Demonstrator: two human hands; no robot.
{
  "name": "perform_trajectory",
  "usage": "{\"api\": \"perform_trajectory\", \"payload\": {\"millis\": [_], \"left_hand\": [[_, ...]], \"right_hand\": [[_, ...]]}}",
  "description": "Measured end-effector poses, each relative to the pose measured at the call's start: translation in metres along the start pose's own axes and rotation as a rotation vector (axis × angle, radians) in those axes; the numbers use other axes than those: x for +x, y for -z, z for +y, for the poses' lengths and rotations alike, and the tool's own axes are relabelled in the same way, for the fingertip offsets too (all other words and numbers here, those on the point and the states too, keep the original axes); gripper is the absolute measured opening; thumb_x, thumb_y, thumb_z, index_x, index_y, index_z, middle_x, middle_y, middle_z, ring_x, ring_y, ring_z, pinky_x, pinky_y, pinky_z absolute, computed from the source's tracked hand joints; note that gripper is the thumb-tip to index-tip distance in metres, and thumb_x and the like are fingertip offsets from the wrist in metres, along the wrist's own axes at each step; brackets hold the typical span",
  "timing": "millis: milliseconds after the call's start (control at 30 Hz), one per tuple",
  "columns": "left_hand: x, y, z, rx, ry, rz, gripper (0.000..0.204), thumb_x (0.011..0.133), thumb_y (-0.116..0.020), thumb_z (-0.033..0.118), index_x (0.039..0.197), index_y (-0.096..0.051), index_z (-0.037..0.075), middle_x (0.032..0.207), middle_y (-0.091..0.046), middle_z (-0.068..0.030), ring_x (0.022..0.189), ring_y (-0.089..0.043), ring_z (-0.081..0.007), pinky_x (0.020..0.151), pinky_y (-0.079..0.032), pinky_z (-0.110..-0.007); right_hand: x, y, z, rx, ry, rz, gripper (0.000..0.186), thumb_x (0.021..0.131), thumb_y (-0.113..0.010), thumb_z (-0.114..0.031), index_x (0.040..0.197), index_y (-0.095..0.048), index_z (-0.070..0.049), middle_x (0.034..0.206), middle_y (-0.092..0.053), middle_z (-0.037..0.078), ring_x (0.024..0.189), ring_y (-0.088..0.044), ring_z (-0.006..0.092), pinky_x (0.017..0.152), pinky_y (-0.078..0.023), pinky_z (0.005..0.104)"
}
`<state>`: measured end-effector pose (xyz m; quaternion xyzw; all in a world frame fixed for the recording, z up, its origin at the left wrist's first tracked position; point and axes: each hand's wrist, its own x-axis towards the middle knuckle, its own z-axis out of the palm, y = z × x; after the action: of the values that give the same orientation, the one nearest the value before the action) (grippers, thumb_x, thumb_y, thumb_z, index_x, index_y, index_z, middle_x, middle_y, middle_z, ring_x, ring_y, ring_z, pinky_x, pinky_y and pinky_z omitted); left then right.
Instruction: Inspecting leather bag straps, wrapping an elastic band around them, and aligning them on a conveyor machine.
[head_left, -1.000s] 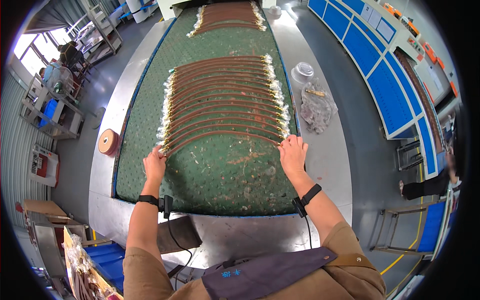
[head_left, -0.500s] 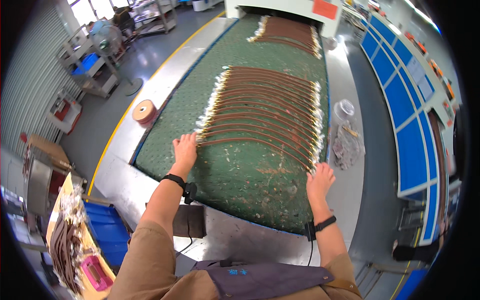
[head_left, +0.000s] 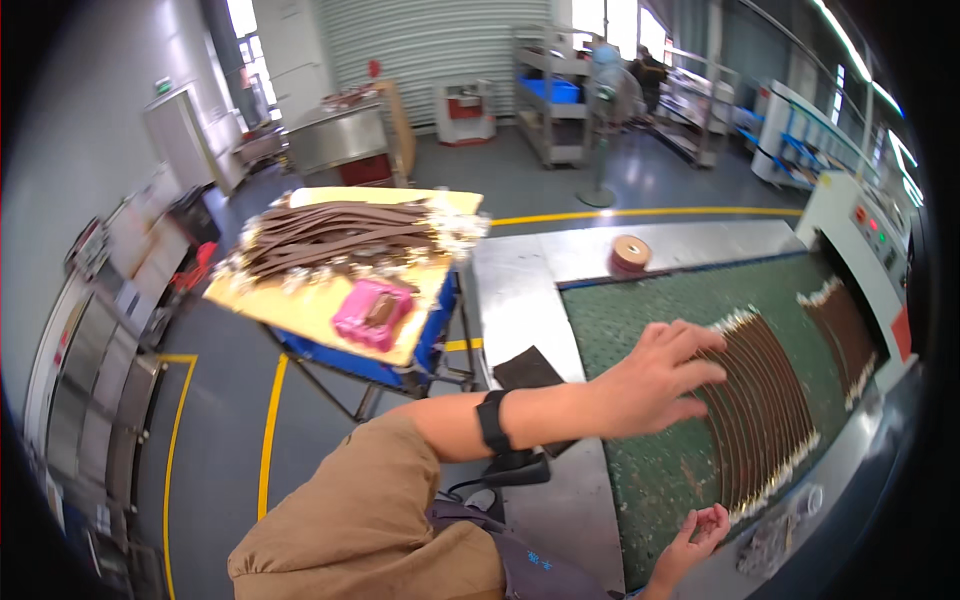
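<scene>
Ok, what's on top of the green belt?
Two groups of brown straps with whitish ends. The left hand hides part of the belt and perhaps some ends.

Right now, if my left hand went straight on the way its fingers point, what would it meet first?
Probably the near group of brown strips, just beyond your left hand's fingertips, though it might pass above them; its height is unclear.

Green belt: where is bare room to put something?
Bare green belt lies between the metal tabletop and the nearer brown strips, partly behind the left hand. Another gap separates those from the farther strips. Both strip groups are crowded.
</scene>
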<state>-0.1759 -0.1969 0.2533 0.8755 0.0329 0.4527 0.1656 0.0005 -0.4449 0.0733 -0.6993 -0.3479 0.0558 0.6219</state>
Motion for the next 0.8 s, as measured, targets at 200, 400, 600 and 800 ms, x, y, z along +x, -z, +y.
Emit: {"api": "perform_trajectory", "payload": {"millis": [200,400,600,800], "left_hand": [[-0.091,0.15,0.086,-0.004,0.219,-0.036,0.045,0.082,-0.079,0.012,0.124,-0.063,0.008,0.131,-0.055,-0.014,0.117,-0.053,-0.0303,0.097,-0.045,-0.04],[-0.163,0.288,0.095,0.16,0.644,-0.257,0.046,0.088,-0.074,0.019,0.128,-0.06,0.004,0.117,-0.06,-0.0149,0.112,-0.058,-0.0291,0.094,-0.049,-0.037],[-0.191,0.392,-0.014,0.497,0.785,-0.492,0.048,0.09,-0.07,0.029,0.129,-0.061,0.003,0.117,-0.062,-0.017,0.112,-0.058,-0.0347,0.098,-0.047,-0.041],[-0.208,0.409,-0.131,0.643,0.759,-0.532,0.044,0.089,-0.07,0.029,0.125,-0.064,0.004,0.116,-0.061,-0.0156,0.113,-0.058,-0.0329,0.098,-0.047,-0.041]], "right_hand": [[-0.009,-0.047,-0.04,0.293,0.044,-0.311,0.032,0.096,-0.059,-0.002,0.125,-0.047,-0.001,0.099,-0.048,0.003,0.09,-0.048,0.011,0.084,-0.04,0.023],[-0.016,-0.069,-0.098,0.142,0.118,-0.572,0.03,0.09,-0.065,-0.002,0.117,-0.053,-0.001,0.095,-0.051,0.004,0.086,-0.051,0.0113,0.08,-0.043,0.0253],[0.001,-0.089,-0.227,-0.112,0.393,-0.958,0.028,0.081,-0.075,-0.01,0.103,-0.061,-0.001,0.088,-0.06,0.01,0.08,-0.06,0.0196,0.075,-0.048,0.032],[0.012,-0.195,-0.305,-0.058,0.532,-1.016,0.024,0.078,-0.075,-0.003,0.098,-0.063,0.001,0.089,-0.061,0.011,0.079,-0.061,0.0218,0.073,-0.049,0.0313]]}}
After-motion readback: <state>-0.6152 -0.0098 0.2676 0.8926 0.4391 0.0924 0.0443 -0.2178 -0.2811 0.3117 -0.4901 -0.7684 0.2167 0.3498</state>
